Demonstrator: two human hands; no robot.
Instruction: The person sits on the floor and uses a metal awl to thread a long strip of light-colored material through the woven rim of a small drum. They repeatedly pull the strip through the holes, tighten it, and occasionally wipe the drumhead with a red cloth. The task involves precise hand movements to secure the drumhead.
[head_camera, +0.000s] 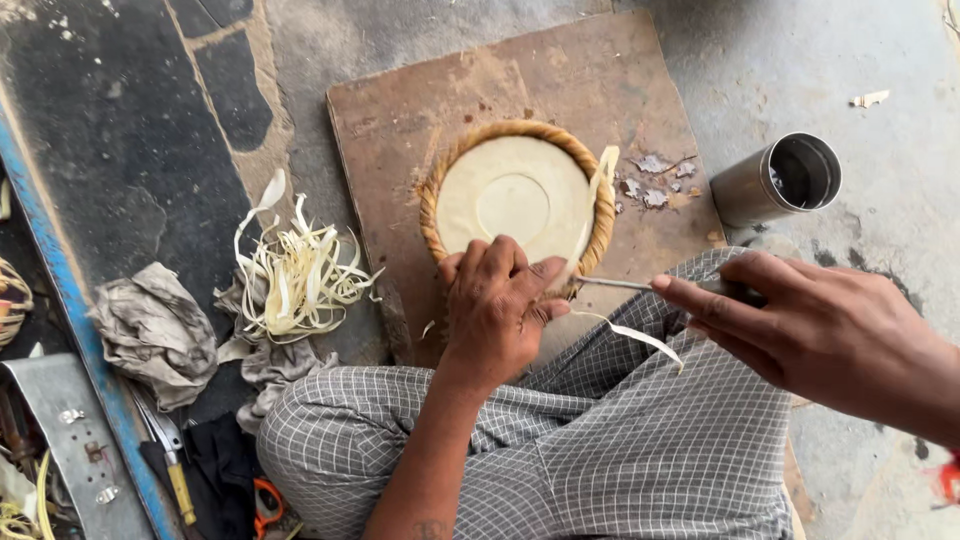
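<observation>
A round pale disc with a coiled, woven cane rim (520, 195) lies on a brown wooden board (400, 130). My left hand (498, 305) presses on the near edge of this basket piece and pinches a pale strip (600, 190) that runs up over the rim. In my right hand (800, 325) is a thin metal tool (612, 284), its point at the rim beside my left fingers. A loose end of strip (640, 338) hangs over my checked cloth lap.
A metal cup (780, 180) lies tilted right of the board. A heap of pale strips (295, 275) and grey rags (155, 330) sit at left. Knives and scissors (175, 460) lie bottom left beside a blue-edged plank (60, 280).
</observation>
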